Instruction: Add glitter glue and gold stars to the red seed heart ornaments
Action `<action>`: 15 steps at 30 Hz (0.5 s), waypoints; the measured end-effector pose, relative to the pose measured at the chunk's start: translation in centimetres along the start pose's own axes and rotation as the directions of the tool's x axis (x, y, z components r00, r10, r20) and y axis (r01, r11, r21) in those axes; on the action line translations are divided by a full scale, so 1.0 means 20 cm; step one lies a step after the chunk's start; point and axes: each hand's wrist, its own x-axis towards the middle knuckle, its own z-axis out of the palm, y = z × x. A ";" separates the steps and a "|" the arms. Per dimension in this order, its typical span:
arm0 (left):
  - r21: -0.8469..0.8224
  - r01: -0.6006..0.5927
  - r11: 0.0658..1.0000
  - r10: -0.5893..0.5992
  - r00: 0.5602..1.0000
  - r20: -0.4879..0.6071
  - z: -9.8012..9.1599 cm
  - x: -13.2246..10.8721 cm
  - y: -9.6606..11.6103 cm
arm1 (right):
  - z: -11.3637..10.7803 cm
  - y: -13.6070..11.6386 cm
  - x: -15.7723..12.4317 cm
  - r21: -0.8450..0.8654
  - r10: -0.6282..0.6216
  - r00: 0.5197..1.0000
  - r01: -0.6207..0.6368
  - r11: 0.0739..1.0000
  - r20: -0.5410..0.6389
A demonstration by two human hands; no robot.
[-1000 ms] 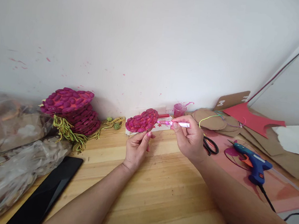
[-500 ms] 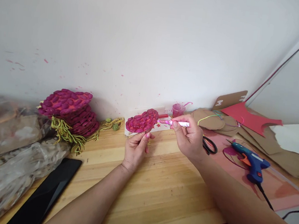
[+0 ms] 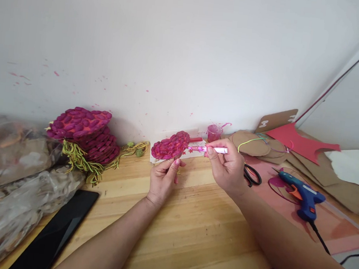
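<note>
My left hand [image 3: 163,179] is closed on the lower edge of a magenta disc [image 3: 169,147], which is tilted up and covered in overlapping shell-like pieces that look wet. Pinched between the thumb and fingers of my right hand [image 3: 227,169] is a paintbrush [image 3: 219,150] with a white, pink-smeared handle. Its tip points left and reaches the right edge of the disc, though I cannot tell whether it touches. Behind the brush stands a small pink-stained plastic cup [image 3: 214,133]. Under the disc lies a white card [image 3: 193,154] with red stars.
Left, a stack of similar discs [image 3: 82,126] has yellow-green cords [image 3: 83,163]. Plastic bags [image 3: 13,215] and a black tablet-like slab [image 3: 57,228] lie nearer. Right are scissors [image 3: 252,175], a blue glue gun [image 3: 307,199] with its cable, cardboard ovals [image 3: 250,144] and red paper [image 3: 303,141].
The brush tip has shifted very slightly against the disc's right edge. Both hands keep nearly the same place and grip, and the whole view has moved only a little.
</note>
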 end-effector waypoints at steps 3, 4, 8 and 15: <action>0.000 0.007 1.000 -0.007 1.000 0.007 0.00 0.00 0.00 | 0.00 0.01 0.00 0.026 0.014 1.000 -0.013 1.000 -0.006; -0.002 0.009 1.000 -0.009 1.000 0.009 0.00 0.00 0.00 | 0.00 0.01 0.00 0.035 0.019 1.000 -0.019 0.999 -0.006; -0.011 0.008 1.000 -0.007 1.000 0.012 0.00 0.00 -0.01 | 0.00 0.01 0.00 0.036 0.002 1.000 -0.003 0.999 0.023; -0.013 0.006 1.000 -0.005 1.000 0.016 0.00 0.00 -0.01 | 0.00 0.02 0.00 0.030 0.017 1.000 -0.017 0.999 0.002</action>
